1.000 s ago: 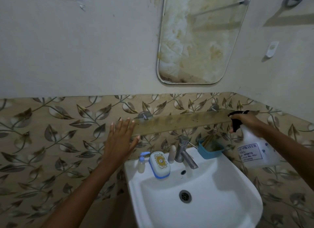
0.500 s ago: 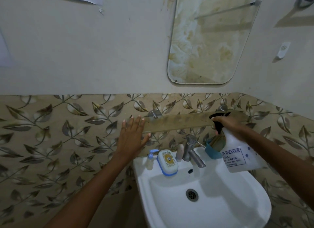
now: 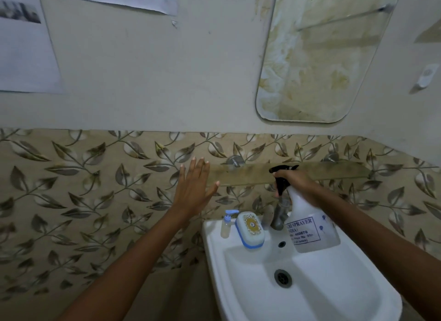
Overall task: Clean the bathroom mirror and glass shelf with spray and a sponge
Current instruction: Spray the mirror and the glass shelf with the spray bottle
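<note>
While the right hand (image 3: 294,181) grips the spray bottle (image 3: 307,222) midway along the sideways-running glass shelf (image 3: 334,171), the left hand (image 3: 193,189), flat and empty, is raised at its left end.

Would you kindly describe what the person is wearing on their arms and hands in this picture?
Nothing worn shows. The left hand and right hand are bare, with no gloves, rings or bracelets visible. The left forearm and right forearm are uncovered up to the frame's edge, with no sleeve, watch or band in view.
</note>
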